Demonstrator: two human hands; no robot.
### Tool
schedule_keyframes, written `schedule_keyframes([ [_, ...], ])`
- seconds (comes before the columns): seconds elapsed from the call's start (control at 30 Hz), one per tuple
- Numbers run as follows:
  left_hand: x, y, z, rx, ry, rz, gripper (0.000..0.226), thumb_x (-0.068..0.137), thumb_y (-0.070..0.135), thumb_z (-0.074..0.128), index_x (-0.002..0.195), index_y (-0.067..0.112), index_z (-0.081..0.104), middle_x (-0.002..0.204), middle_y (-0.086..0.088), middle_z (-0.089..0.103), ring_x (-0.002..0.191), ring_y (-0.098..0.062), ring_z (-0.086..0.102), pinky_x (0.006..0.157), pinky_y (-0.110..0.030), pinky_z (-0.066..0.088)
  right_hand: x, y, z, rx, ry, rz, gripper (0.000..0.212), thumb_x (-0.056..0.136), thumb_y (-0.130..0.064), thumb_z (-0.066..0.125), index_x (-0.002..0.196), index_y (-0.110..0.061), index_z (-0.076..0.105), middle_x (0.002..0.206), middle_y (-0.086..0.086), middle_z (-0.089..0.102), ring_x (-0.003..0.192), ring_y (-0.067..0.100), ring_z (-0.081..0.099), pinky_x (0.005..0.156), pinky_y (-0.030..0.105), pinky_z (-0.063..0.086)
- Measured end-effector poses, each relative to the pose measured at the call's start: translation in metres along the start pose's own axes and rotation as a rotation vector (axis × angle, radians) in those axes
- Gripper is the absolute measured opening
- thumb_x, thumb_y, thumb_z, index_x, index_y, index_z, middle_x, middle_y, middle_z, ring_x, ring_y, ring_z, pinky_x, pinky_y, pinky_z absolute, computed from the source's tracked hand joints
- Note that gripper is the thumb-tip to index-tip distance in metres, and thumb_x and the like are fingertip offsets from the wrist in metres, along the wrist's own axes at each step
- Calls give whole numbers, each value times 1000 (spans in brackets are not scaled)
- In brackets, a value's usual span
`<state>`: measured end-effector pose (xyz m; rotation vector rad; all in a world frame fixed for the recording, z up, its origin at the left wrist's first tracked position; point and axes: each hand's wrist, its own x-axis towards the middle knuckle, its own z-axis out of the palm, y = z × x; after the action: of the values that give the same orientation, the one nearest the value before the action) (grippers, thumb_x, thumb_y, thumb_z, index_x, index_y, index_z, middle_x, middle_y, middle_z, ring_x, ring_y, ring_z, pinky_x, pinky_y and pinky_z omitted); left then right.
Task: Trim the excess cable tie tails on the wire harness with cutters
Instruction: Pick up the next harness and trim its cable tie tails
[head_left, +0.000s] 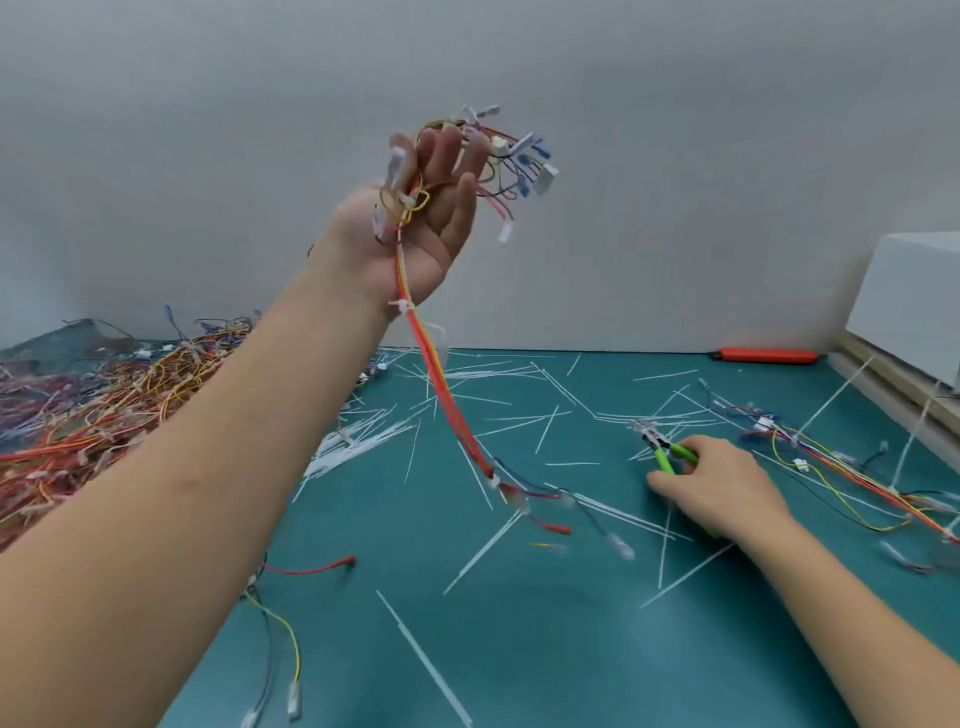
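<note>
Teal matting covers the counter (545, 649), and it is strewn with thin white clipped cable tie tails (431, 662), which suggests that much trimming is already done. A large tangled heap of red, orange and yellow wire harnesses (93, 415) is piled at the far left, probably as a stack kept apart from the work area. Another loose multicoloured harness with long white tie tails (852, 467) is spread at the right, near a white box (914, 301) and a slim orange tool (763, 355) by the wall.

The red and yellow wire harness (441, 400) in hand is held up high by the left hand (431, 218), with its upper wires looped over the palm and loosely curled fingers, so that its length hangs down straight; this seems meant to expose the ties for inspection. Its lower end trails just above the counter, between the two hands.

The green-handled cutters (667, 452) are gripped by the right hand (722, 488), low on the counter and well apart from the hanging harness. No tail is between the blades.
</note>
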<state>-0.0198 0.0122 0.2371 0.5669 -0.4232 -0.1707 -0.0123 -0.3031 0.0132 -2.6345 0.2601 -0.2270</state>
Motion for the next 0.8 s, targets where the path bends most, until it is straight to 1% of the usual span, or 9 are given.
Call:
schedule_keyframes([
  [0.1, 3, -1, 2, -212, -74, 19, 30, 108, 21, 45, 101, -3, 62, 98, -23, 72, 81, -43, 75, 69, -44, 62, -1, 1, -1, 16, -2, -43, 31, 80, -53, 74, 88, -25, 63, 88, -1, 68, 86, 28, 64, 72, 36, 53],
  [0.17, 3, -13, -9, -220, -30, 32, 32, 109, 26, 44, 101, 2, 64, 97, -17, 73, 77, -36, 76, 66, -39, 62, -1, 0, -3, 14, -15, -74, 36, 82, -56, 75, 91, -23, 65, 88, 0, 69, 86, 29, 65, 76, 39, 56],
  [0.2, 2, -23, -20, -165, 29, 26, 36, 109, 33, 41, 99, 7, 65, 90, -12, 75, 74, -29, 77, 63, -35, 62, -2, -1, -4, 9, -20, -77, 34, 82, -53, 75, 92, -22, 65, 89, 0, 70, 87, 29, 66, 79, 40, 57],
  [0.3, -12, -63, -66, 178, 257, -65, 37, 107, 43, 39, 93, 19, 63, 73, 2, 73, 68, -13, 75, 55, -23, 59, -1, -2, -4, 10, -11, -48, 27, 77, -45, 74, 85, -21, 64, 85, -1, 69, 83, 28, 65, 78, 39, 56],
  [0.43, -29, -90, -119, 379, 410, -165, 32, 106, 43, 44, 99, 19, 63, 77, 3, 66, 64, -13, 71, 49, -18, 55, 0, -2, -2, -18, -17, -35, 26, 76, -45, 73, 85, -23, 64, 82, -3, 68, 80, 24, 64, 73, 36, 55],
  [0.5, -34, -93, -129, 465, 424, -165, 32, 106, 42, 45, 102, 16, 63, 81, -1, 66, 65, -16, 71, 52, -20, 55, 0, -2, -2, -29, -15, -35, 26, 77, -46, 73, 87, -23, 64, 84, -3, 68, 81, 24, 63, 71, 35, 53],
  [0.6, -40, -99, -134, 607, 406, -142, 31, 106, 40, 49, 102, 13, 65, 81, -4, 74, 70, -20, 76, 57, -28, 61, 1, -3, -2, -44, -15, -39, 28, 77, -47, 73, 87, -23, 65, 83, -3, 68, 79, 23, 63, 68, 34, 52],
  [0.7, -47, -104, -135, 614, 333, -143, 32, 106, 38, 46, 97, 14, 64, 85, -5, 77, 77, -23, 78, 63, -31, 63, 2, -2, -1, -47, -25, -31, 28, 76, -48, 73, 86, -23, 64, 80, -3, 68, 76, 21, 64, 69, 34, 54],
  [0.8, -54, -107, -132, 636, 244, -174, 33, 106, 40, 42, 98, 15, 62, 93, -5, 77, 88, -25, 78, 69, -32, 62, 2, -1, -1, -62, -20, -42, 28, 77, -49, 72, 85, -23, 63, 81, -3, 68, 75, 19, 62, 66, 33, 51],
])
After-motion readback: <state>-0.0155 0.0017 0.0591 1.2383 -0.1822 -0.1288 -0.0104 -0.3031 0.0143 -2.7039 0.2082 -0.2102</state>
